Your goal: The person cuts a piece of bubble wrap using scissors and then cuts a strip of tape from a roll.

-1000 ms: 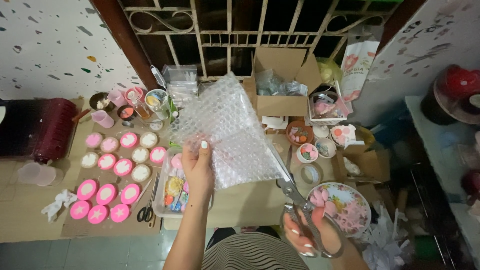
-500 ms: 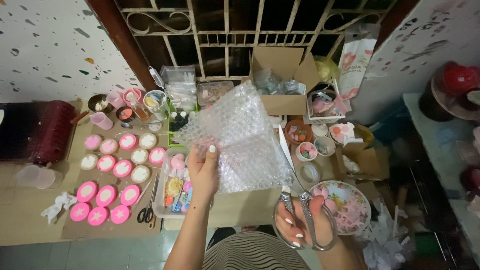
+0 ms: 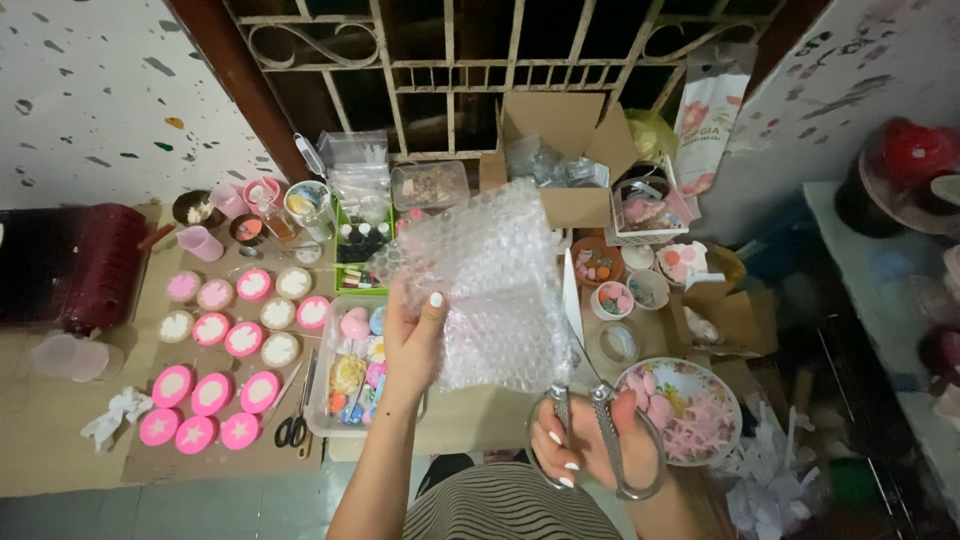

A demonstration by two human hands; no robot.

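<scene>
At the bottom centre of the frame, the right hand (image 3: 585, 445) grips a pair of silver scissors (image 3: 598, 420), its fingers threaded through the handle loops and clamped on them; the blades point up along the right edge of a sheet of bubble wrap (image 3: 487, 285). Just left of it, the left hand (image 3: 415, 335) holds that sheet up at mid-frame, thumb in front and fingers behind, pinched on its lower left part. The wrap hangs in the air above the worktop (image 3: 60, 450), crumpled and partly folded.

Right of the scissors sits a flowered plate (image 3: 722, 395) with pink pieces on it. Below the left hand lies a clear tray (image 3: 322, 395) of small coloured items, and beside it a second, dark-handled pair of scissors (image 3: 292, 428). Toward the left of the frame, rows of round pink and white tins (image 3: 215, 365) rest on cardboard. Farther back, at upper centre, an open cardboard box (image 3: 570, 150) stands before a metal window grille (image 3: 480, 60).
</scene>
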